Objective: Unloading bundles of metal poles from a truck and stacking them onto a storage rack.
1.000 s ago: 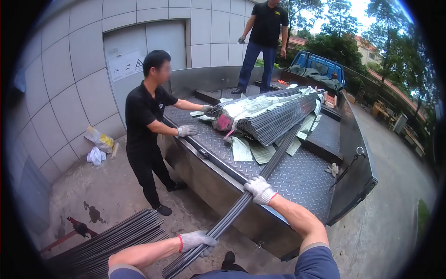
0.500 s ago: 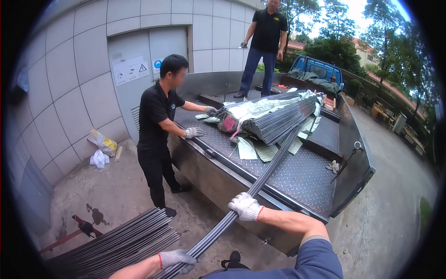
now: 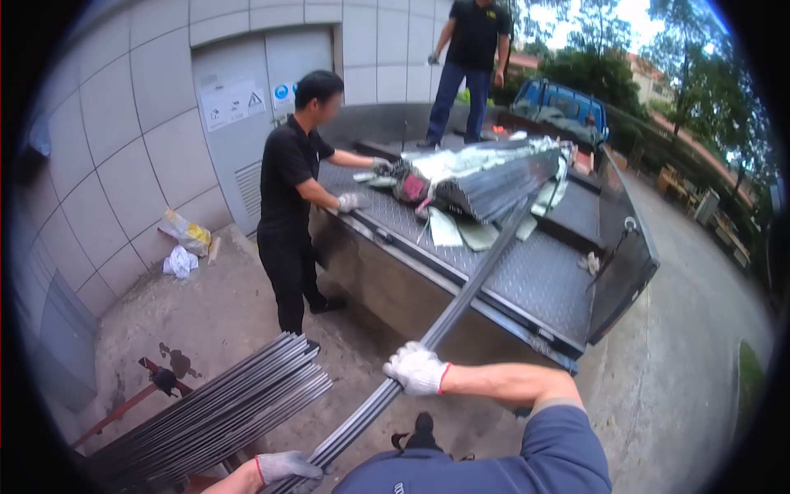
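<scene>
A slim bundle of long dark metal bars [image 3: 461, 306] slants up from my lower left to the truck bed. My right hand [image 3: 417, 368], in a white knit glove, is closed round its middle just short of the bed's rear edge. Lower down, my gloved left hand [image 3: 286, 469] grips the same bars near the frame's lower edge. Their far part lies over the bed edge and reaches a larger stack of bars [image 3: 502, 185], partly wrapped in pale green woven sheeting, on the truck bed [image 3: 539, 284]. The bars' near ends are out of view.
Another pile of bars [image 3: 218, 412] lies at lower left beside a red metal support [image 3: 115, 420]. One co-worker [image 3: 288, 181] stands left of the bed, gloved hands by the stack; another person [image 3: 469, 58] stands on the bed. A raised side panel [image 3: 629, 272] borders the right.
My hands and the held bars have shifted slightly down and left. The view has tilted a little, and more of the loose pile shows. Both hands keep their grip.
</scene>
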The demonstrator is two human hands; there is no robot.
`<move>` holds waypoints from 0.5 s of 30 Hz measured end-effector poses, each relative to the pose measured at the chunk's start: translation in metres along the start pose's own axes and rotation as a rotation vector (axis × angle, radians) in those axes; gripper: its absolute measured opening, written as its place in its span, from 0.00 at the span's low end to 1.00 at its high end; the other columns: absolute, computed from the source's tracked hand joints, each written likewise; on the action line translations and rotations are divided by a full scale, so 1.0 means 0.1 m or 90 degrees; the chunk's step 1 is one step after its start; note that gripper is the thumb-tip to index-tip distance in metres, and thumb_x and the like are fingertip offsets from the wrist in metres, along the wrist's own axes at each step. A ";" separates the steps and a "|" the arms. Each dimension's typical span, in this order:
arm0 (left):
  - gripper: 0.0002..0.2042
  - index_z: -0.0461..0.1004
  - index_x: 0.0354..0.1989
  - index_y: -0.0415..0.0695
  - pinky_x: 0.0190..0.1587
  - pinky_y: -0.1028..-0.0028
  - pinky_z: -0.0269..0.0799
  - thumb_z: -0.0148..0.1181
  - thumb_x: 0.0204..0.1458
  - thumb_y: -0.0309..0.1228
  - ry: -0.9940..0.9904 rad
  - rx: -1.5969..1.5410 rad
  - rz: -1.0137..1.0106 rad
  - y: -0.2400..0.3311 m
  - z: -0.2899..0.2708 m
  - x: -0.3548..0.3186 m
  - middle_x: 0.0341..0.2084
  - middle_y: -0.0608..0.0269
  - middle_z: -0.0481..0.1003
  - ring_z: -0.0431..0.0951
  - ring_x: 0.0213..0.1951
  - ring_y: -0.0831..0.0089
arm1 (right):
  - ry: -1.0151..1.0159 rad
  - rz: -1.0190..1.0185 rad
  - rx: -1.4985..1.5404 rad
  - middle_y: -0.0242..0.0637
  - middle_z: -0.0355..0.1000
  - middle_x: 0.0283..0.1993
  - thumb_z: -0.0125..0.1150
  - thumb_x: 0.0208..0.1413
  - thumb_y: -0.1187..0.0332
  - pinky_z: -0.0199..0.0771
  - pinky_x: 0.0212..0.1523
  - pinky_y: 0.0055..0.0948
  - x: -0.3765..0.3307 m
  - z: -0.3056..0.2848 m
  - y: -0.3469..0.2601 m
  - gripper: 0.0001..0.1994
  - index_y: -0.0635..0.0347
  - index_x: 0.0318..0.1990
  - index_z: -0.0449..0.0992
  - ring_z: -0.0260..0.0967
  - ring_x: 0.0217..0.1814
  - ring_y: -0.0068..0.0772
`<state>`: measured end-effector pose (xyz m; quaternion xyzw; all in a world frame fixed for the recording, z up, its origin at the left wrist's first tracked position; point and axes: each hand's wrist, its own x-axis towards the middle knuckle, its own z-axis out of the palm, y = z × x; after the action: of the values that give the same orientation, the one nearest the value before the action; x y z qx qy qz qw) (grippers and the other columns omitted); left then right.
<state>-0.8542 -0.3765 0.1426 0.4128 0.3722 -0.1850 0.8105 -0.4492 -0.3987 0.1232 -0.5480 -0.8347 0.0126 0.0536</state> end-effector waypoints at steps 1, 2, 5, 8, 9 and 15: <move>0.16 0.73 0.52 0.37 0.27 0.75 0.70 0.62 0.61 0.36 -0.001 -0.005 -0.022 -0.02 0.00 -0.09 0.23 0.64 0.74 0.73 0.22 0.76 | -0.002 -0.006 -0.004 0.41 0.75 0.33 0.63 0.48 0.64 0.71 0.45 0.47 0.02 0.03 -0.08 0.07 0.53 0.34 0.77 0.74 0.40 0.48; 0.17 0.73 0.51 0.37 0.26 0.74 0.71 0.63 0.60 0.36 -0.025 -0.006 -0.003 -0.05 -0.02 -0.15 0.24 0.63 0.74 0.75 0.23 0.74 | -0.007 -0.019 -0.007 0.41 0.74 0.32 0.62 0.49 0.64 0.70 0.44 0.47 0.05 0.03 -0.14 0.06 0.53 0.33 0.76 0.74 0.39 0.47; 0.19 0.73 0.53 0.36 0.28 0.73 0.74 0.64 0.60 0.37 -0.048 -0.018 0.003 -0.23 -0.13 -0.14 0.26 0.59 0.77 0.78 0.26 0.73 | 0.009 -0.037 -0.021 0.42 0.75 0.29 0.62 0.49 0.64 0.71 0.42 0.47 0.13 0.11 -0.14 0.06 0.53 0.31 0.76 0.75 0.36 0.48; 0.20 0.73 0.55 0.37 0.31 0.74 0.75 0.63 0.60 0.38 0.084 0.078 0.050 0.00 0.00 -0.11 0.29 0.58 0.78 0.80 0.30 0.73 | 0.006 -0.045 -0.013 0.43 0.77 0.27 0.63 0.47 0.65 0.73 0.39 0.46 0.25 0.16 -0.04 0.05 0.53 0.30 0.79 0.78 0.33 0.48; 0.21 0.74 0.55 0.39 0.36 0.69 0.76 0.66 0.57 0.38 0.240 0.277 0.070 0.05 0.07 -0.12 0.32 0.56 0.79 0.81 0.32 0.67 | 0.000 -0.048 0.000 0.43 0.77 0.27 0.63 0.47 0.65 0.73 0.39 0.46 0.28 0.18 -0.01 0.05 0.53 0.30 0.79 0.78 0.33 0.48; 0.22 0.79 0.49 0.42 0.49 0.60 0.78 0.73 0.40 0.24 0.802 0.581 0.582 0.29 0.75 -0.16 0.44 0.48 0.80 0.81 0.46 0.49 | 0.045 -0.109 -0.008 0.41 0.76 0.26 0.61 0.48 0.66 0.72 0.37 0.45 0.54 0.27 0.09 0.04 0.53 0.28 0.77 0.77 0.31 0.44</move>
<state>-0.8125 -0.4200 0.1989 0.8269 0.4372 0.2863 0.2079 -0.4651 -0.3446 0.0998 -0.4748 -0.8762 -0.0162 0.0805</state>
